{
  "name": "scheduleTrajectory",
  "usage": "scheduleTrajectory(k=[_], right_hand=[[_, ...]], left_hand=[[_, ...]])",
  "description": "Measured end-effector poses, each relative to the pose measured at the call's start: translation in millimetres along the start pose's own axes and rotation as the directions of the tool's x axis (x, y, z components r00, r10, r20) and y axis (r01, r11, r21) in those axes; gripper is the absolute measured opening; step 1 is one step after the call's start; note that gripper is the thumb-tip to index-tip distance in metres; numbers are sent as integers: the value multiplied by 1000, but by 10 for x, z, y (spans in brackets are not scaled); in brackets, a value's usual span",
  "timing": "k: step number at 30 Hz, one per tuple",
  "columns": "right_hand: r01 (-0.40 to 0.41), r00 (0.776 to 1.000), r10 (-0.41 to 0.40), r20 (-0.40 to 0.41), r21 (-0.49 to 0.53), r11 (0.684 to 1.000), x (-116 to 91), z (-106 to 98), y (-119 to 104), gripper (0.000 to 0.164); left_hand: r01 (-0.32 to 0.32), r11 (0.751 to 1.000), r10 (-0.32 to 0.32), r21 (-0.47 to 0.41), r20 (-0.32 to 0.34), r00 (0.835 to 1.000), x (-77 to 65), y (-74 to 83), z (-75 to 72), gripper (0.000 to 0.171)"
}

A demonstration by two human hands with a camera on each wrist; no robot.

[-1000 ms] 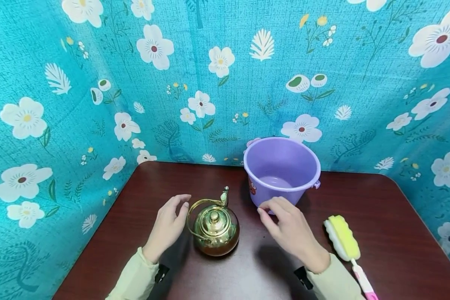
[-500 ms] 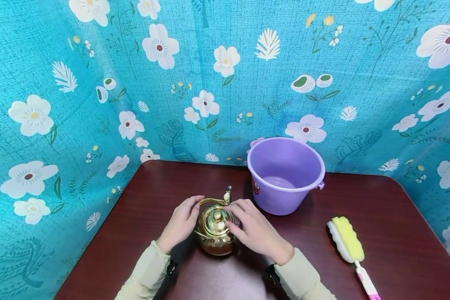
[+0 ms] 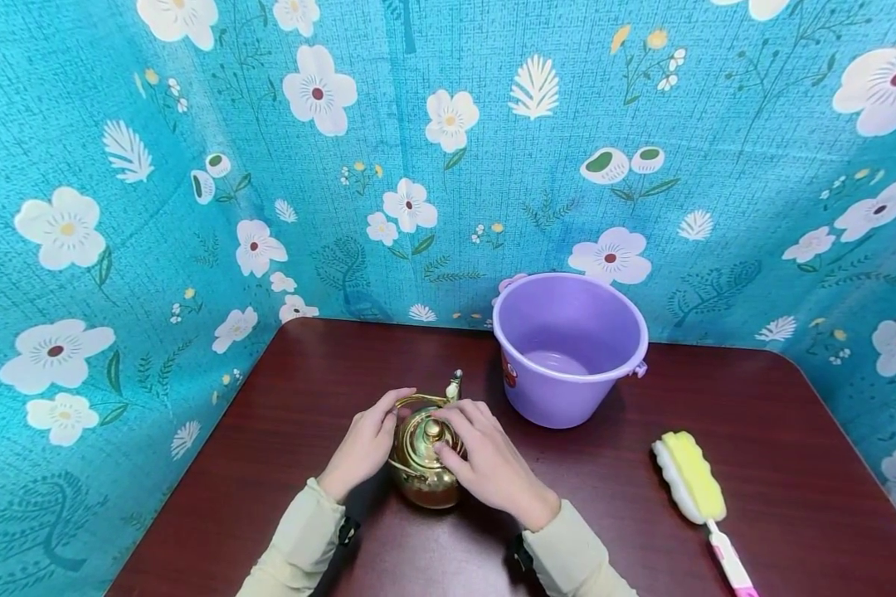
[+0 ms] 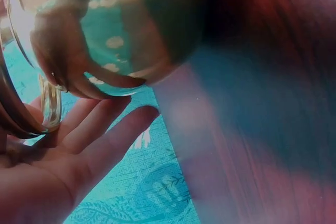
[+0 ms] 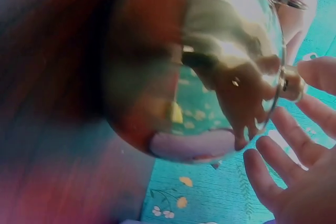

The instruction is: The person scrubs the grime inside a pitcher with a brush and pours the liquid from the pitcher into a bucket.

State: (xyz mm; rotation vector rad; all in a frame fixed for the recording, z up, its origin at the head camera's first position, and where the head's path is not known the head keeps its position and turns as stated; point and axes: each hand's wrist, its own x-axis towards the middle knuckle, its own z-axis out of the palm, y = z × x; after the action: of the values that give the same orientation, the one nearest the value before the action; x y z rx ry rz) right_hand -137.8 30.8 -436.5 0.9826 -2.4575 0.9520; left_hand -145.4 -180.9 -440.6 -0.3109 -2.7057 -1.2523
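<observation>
A brass kettle (image 3: 427, 491) with a round body and an arched handle (image 3: 421, 399) stands on the table, spout pointing away. My left hand (image 3: 362, 448) is at its left side, around the handle's bend. The left wrist view has its fingers (image 4: 107, 132) fairly straight, tips right at the kettle's body. My right hand (image 3: 493, 456) reaches over the lid (image 3: 416, 452) from the right. Its thumb and forefinger pinch the lid's knob (image 5: 292, 83) in the right wrist view, while the other fingers stay spread beside it. The lid sits on the kettle.
A purple bucket (image 3: 567, 398) stands behind and to the right of the kettle. A yellow and white sponge brush (image 3: 693, 477) with a white and pink handle lies at the right. Blue floral cloth (image 3: 418, 124) hangs behind the dark red table (image 3: 328, 356).
My right hand has come left from beside the bucket to the kettle's lid, its fingers closing in on the knob. My left hand has moved in against the handle. The kettle stays put.
</observation>
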Motion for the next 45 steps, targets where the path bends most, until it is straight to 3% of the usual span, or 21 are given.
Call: scheduleTrajectory(k=[6, 22, 45], right_hand=[[-40, 999, 39, -22, -11, 999, -22, 87, -15, 36], [-103, 994, 102, -44, -31, 994, -12, 137, -54, 34], [-79, 996, 78, -50, -33, 996, -16, 123, -55, 32]], left_hand=[[28, 1000, -28, 0, 15, 1000, -7, 16, -1, 45], [31, 999, -31, -7, -7, 999, 2, 21, 26, 44], [32, 999, -32, 4, 1, 1000, -4, 40, 26, 40]])
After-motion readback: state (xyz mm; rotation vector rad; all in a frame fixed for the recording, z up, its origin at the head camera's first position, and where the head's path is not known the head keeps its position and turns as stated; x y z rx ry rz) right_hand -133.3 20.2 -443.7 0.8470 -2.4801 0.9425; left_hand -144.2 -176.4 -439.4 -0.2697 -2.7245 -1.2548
